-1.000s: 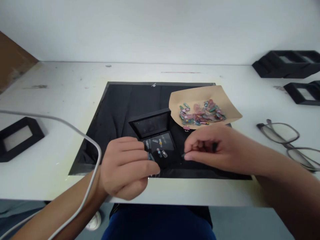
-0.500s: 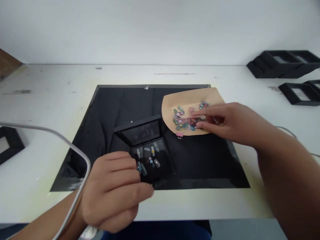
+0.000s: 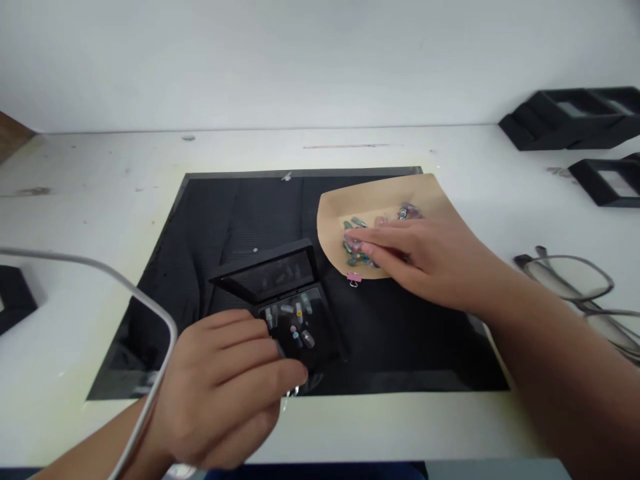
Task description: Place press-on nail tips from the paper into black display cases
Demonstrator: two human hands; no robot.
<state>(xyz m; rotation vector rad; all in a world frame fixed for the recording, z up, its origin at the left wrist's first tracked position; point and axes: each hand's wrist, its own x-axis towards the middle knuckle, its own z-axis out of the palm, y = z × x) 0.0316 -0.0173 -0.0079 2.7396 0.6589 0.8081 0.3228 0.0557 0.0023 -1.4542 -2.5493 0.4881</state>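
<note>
My left hand (image 3: pixel 225 393) is curled closed at the front left corner of an open black case (image 3: pixel 327 320), partly covering it. Small shiny bits show under its thumb; what the fingers hold is mostly hidden. Several decorated press-on nails (image 3: pixel 299 312) lie inside the case, whose lid with a clear window leans up at the back. My right hand (image 3: pixel 420 257) reaches into a tan leather-like tray (image 3: pixel 335 203), thumb and forefinger pinched at a pinkish press-on nail (image 3: pixel 353 244) in the pile. Part of that pile is hidden by the hand.
A black mat (image 3: pixel 240 207) lies under the case and tray. A pink binder clip (image 3: pixel 354 278) grips the tray's front edge. Eyeglasses (image 3: pixel 570 277) lie at right, beyond my forearm. Black frames (image 3: pixel 575 120) stand at the back right. A white cable (image 3: pixel 145 293) crosses my left wrist.
My right hand has shifted left and slightly down across the pile in the tray. The view has turned slightly, bringing the glasses into sight. My left hand stays curled by the case.
</note>
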